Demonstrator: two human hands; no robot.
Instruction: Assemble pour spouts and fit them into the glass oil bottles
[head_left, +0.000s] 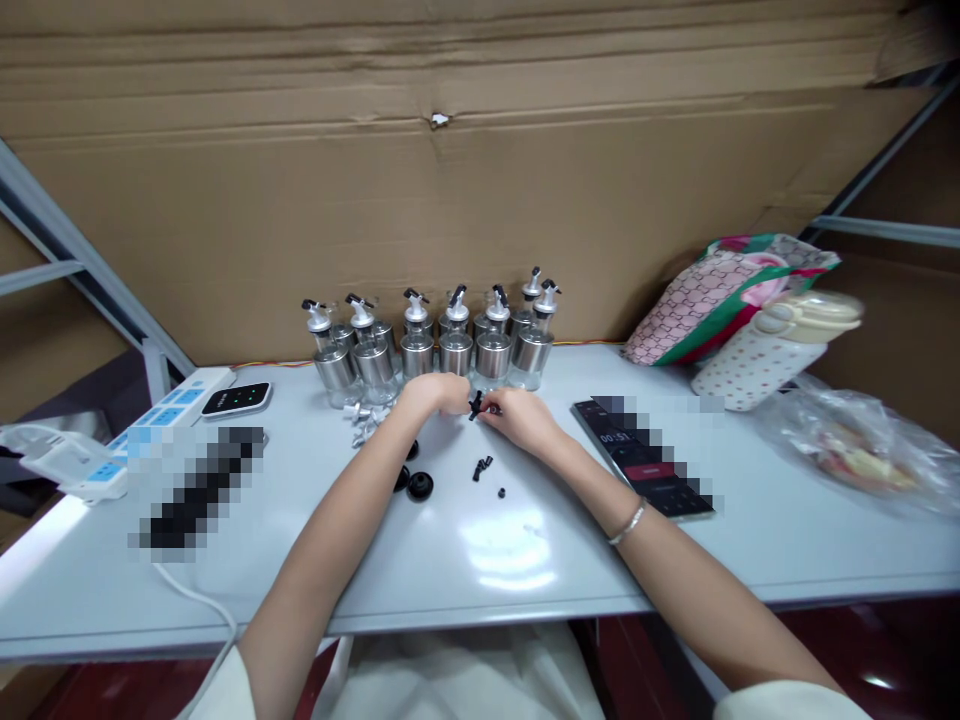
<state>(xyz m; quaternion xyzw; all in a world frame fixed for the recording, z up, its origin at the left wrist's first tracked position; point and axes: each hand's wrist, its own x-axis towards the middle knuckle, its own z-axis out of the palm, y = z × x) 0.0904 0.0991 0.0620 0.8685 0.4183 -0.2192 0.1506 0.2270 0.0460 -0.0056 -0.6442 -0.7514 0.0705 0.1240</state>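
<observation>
My left hand (448, 392) is closed, with its fingers curled down in front of the bottles. Its fingertips are hidden, so what they hold cannot be made out. Close by on the right, my right hand (517, 414) pinches a small black plastic piece at its fingertips. Small black plastic parts (475, 404) show between the two hands. Nearer me lie black spout caps (481, 468) and a tiny black plug (502, 493). Round black lids (421, 486) sit beside my left forearm, which partly covers them. Silver pourer tops (364, 422) lie in a pile left of that forearm.
Glass-and-steel oil bottles (456, 353) with pourers stand in rows at the back. On the right are a phone (637, 455), a dotted tumbler (761, 365), a patterned bag (690, 305) and a plastic bag (870, 450). A power strip (169, 408) and a small device (237, 400) lie left.
</observation>
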